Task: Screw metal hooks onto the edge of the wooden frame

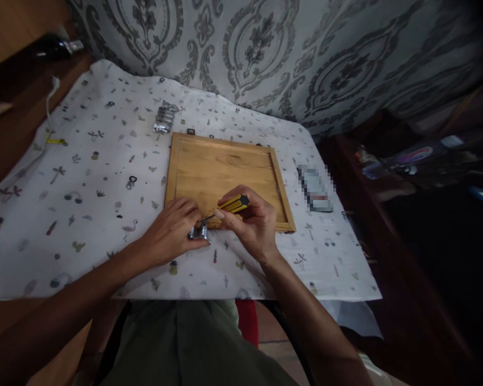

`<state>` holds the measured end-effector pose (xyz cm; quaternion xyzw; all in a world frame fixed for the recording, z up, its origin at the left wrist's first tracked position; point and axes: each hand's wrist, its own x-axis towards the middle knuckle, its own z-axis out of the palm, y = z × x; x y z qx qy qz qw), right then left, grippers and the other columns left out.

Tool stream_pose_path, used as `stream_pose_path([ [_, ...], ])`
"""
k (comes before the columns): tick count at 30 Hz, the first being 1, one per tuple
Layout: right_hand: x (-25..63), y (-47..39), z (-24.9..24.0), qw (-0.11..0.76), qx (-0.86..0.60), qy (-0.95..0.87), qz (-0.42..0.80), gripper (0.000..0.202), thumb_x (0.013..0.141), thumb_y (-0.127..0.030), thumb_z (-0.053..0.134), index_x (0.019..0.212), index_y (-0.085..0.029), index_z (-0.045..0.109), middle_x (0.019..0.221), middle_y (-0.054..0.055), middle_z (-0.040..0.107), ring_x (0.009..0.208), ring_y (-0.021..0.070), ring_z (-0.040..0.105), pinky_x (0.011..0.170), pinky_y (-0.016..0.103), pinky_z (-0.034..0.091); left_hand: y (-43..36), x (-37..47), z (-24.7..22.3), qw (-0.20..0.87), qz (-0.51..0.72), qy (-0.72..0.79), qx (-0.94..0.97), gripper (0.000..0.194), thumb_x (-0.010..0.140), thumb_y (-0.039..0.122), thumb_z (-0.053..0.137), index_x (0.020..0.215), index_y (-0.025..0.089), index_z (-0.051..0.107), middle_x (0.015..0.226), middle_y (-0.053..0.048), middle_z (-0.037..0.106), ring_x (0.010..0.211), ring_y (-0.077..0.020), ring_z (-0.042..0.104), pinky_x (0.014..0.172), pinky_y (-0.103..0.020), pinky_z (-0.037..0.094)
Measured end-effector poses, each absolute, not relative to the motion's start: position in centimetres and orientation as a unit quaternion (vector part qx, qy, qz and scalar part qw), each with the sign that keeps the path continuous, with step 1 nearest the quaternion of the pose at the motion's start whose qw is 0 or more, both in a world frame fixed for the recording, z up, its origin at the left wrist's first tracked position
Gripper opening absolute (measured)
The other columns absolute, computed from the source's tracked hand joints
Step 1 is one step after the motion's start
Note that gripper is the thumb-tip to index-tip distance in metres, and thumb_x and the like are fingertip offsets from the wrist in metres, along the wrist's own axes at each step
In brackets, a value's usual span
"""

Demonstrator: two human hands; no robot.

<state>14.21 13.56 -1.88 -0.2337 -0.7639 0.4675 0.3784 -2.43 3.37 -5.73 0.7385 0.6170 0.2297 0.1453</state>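
A framed wooden panel (pixel 225 166), like a small cabinet door, lies flat on the patterned cloth. At its near edge sits a shiny metal hinge (pixel 199 232). My left hand (pixel 177 228) is closed around the hinge, fingers bent over the panel's edge and thumb along the near side. In my right hand (pixel 253 222) is a screwdriver (pixel 234 204) with a yellow and black handle, gripped between thumb and fingers. Its shaft slants down left to the hinge. The exact contact of the tip is too small to make out.
More shiny metal hardware (pixel 164 118) lies beyond the panel's far left corner. A phone-like object (pixel 315 187), partly blurred out, rests to the right. A white cable (pixel 48 115) runs along the left side. Patterned curtain (pixel 257 43) hangs behind; a plastic bottle (pixel 414 155) lies off right.
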Motion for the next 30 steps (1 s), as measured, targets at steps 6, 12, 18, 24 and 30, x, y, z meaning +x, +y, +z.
stream_pose_path([
  [6,14.7,13.4,-1.9,0.367,-0.208,-0.736,0.529,0.021,0.082,-0.036,0.085,0.089,-0.022,0.071,0.079,-0.003,0.066,0.061,0.0097,0.064,0.053,0.022,0.057,3.3,-2.5,-5.7,0.135,0.220,0.619,0.742,0.035,0.086,0.045,0.080,0.100,0.019,0.062,0.107,-0.008,0.066,0.107,-0.0304,0.060,0.091,-0.046,0.050],
  [12,15.8,12.8,-1.3,0.457,-0.202,-0.721,0.480,0.013,0.091,-0.034,0.076,0.097,-0.022,0.074,0.091,0.001,0.072,0.058,0.0092,0.067,0.050,0.021,0.060,3.3,-2.5,-5.9,0.119,0.230,0.618,0.742,0.035,0.084,0.046,0.081,0.092,0.018,0.060,0.102,-0.007,0.065,0.102,-0.0292,0.060,0.088,-0.044,0.051],
  [18,16.2,12.7,-1.5,0.485,-0.189,-0.715,0.466,0.005,0.092,-0.023,0.075,0.097,-0.023,0.073,0.090,-0.002,0.071,0.057,0.0078,0.070,0.052,0.018,0.060,3.4,-2.5,-5.7,0.127,0.227,0.621,0.740,0.036,0.082,0.044,0.083,0.093,0.018,0.061,0.103,-0.007,0.065,0.103,-0.0289,0.060,0.088,-0.043,0.050],
  [24,16.0,12.9,-2.4,0.440,-0.214,-0.733,0.473,0.010,0.094,-0.031,0.072,0.097,-0.022,0.071,0.089,0.000,0.069,0.055,0.0082,0.067,0.053,0.021,0.060,3.5,-2.4,-5.8,0.126,0.224,0.622,0.739,0.035,0.083,0.043,0.082,0.092,0.018,0.061,0.104,-0.007,0.066,0.103,-0.0294,0.061,0.088,-0.045,0.051],
  [30,15.9,12.8,-2.7,0.429,-0.206,-0.732,0.488,0.010,0.094,-0.030,0.072,0.097,-0.021,0.070,0.089,0.000,0.068,0.056,0.0077,0.067,0.053,0.022,0.058,3.4,-2.5,-5.8,0.120,0.219,0.617,0.747,0.036,0.083,0.043,0.083,0.091,0.018,0.059,0.102,-0.007,0.065,0.101,-0.0292,0.061,0.087,-0.045,0.051],
])
